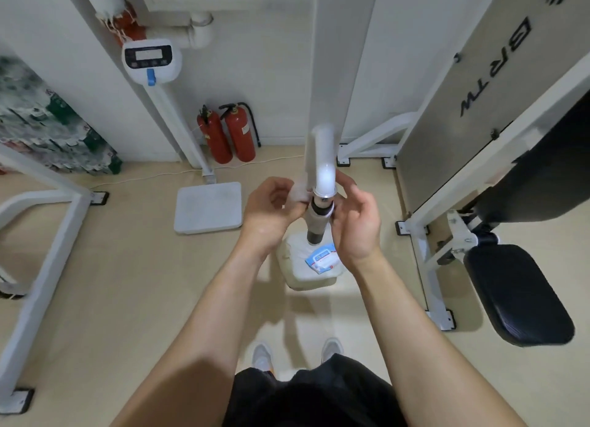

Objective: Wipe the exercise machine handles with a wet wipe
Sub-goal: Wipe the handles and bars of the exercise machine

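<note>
At the middle of the scene, a handle (320, 214) hangs from a white bar of the exercise machine, and both of the person's hands are raised to it. The handle's grey and dark grip runs down from a metal collar, with a pale white tube above the collar.

The left hand (273, 207) is curled, its fingers pinching a bunched white wet wipe (299, 192) against the left side of the handle just below the collar. The right hand (354, 217) is half open, palm turned inward, its fingers resting at the right side of the grip; whether it pinches the other end of the wipe or only steadies the handle cannot be told, since the fingertips are hidden behind the bar.

Below the hands, on a pale pad (311, 268) on the floor, lies a blue-and-white pack of wipes (321, 260).

The step in hand appears to be the wiping of this handle, seemingly at its upper end. The next move likely calls for wrapping the wipe around the grip and drawing it down the full length, with the right hand keeping the hanging handle from swinging. Other handles of the machine are not in view.
</note>
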A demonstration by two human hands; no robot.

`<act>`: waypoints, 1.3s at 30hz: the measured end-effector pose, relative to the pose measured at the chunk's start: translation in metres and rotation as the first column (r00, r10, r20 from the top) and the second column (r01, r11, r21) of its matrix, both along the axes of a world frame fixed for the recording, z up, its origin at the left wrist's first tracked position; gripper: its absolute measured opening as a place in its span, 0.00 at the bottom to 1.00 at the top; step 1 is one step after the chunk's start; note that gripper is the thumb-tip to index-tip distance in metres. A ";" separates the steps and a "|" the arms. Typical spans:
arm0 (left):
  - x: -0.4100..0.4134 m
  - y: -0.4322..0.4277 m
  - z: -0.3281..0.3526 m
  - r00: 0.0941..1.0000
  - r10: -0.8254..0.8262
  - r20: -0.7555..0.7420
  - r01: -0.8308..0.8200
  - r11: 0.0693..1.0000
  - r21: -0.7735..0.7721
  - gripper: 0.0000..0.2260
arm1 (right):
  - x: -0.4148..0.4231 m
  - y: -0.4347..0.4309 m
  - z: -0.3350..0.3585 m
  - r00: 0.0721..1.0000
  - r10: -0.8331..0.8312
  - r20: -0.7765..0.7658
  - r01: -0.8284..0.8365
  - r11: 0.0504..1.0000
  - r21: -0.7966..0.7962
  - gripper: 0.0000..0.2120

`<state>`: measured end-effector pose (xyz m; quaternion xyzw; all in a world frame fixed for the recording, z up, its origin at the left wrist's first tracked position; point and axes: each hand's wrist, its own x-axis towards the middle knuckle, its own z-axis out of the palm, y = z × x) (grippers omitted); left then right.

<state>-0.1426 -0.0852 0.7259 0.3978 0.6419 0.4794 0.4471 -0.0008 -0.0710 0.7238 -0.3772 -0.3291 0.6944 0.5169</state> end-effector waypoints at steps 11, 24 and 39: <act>0.012 -0.036 0.001 0.992 -0.127 0.025 0.126 0.992 0.008 0.06 | -0.010 -0.034 -0.009 0.997 -0.024 0.068 0.020 0.997 0.070 0.31; 0.018 -0.020 0.045 0.981 0.068 -0.181 -0.030 0.978 0.206 0.09 | -0.032 -0.013 -0.006 0.871 -0.074 0.485 0.012 0.992 0.129 0.06; 0.016 0.017 0.054 0.936 -0.060 -0.346 0.137 0.970 0.201 0.12 | -0.018 0.010 -0.086 0.770 0.064 0.635 -0.106 0.994 0.028 0.19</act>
